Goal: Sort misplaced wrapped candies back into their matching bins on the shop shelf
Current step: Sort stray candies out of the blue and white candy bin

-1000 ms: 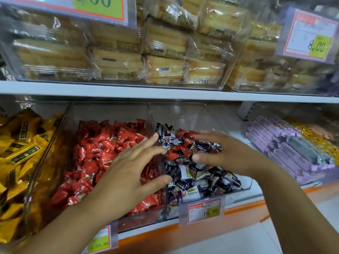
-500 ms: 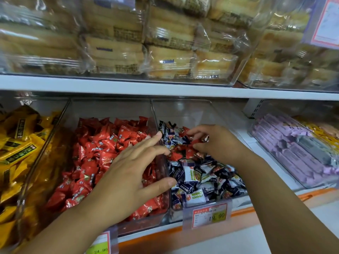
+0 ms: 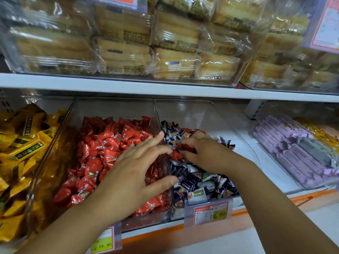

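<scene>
My right hand point(image 3: 207, 156) curls round stray red candies point(image 3: 187, 148), probably light and slippery, best pinched by the wrapper's middle; my left hand point(image 3: 132, 173) is spread

Reaches forward with both bare arms, palms down.

Holds left hand point(image 3: 134, 173) flat, fingers straight and spread, thumb splayed out to the right. Curls right hand point(image 3: 207, 153) fingers and thumb inward, pinching a red candy point(image 3: 185, 149) between them. Angles both forearms in from the lower corners of the view, wrists roughly straight, with the hands near each other, fingertips close but apart.
</scene>
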Motion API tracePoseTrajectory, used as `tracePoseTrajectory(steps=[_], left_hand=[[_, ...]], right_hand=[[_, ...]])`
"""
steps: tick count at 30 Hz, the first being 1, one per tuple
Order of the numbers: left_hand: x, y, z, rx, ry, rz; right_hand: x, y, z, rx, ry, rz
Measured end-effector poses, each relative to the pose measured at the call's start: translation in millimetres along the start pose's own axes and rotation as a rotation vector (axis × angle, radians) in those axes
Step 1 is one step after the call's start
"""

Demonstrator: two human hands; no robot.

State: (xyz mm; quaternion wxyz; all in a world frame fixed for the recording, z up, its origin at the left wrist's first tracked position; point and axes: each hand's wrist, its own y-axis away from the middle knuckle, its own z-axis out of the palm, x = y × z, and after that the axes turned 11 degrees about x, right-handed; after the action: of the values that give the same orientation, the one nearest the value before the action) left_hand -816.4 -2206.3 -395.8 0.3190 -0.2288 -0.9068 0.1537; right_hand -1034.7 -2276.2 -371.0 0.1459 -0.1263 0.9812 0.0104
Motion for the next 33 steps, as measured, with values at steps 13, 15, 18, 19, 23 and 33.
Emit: tracePoseTrajectory(steps=[13,15,18,19,23,33], left_hand=[[-3,0,-3,-0.007,-0.025,0.009],[-5,1,-4,-0.018,-0.027,0.009],[-6,3,-6,-0.037,-0.062,0.019],[-5,3,-6,-0.043,-0.064,0.024],[0,3,-4,-0.055,-0.048,0.010],[8,7,-5,-0.010,-0.081,0.045]], right_hand=[[3,2,-10,0.166,-0.239,0.034],[3,2,-15,0.152,-0.286,0.046],[4,6,-20,0.155,-0.333,0.052],[4,9,-22,0.163,-0.359,0.063],[1,18,-26,0.234,-0.454,0.080],[-60,18,-33,0.518,-0.620,0.020]])
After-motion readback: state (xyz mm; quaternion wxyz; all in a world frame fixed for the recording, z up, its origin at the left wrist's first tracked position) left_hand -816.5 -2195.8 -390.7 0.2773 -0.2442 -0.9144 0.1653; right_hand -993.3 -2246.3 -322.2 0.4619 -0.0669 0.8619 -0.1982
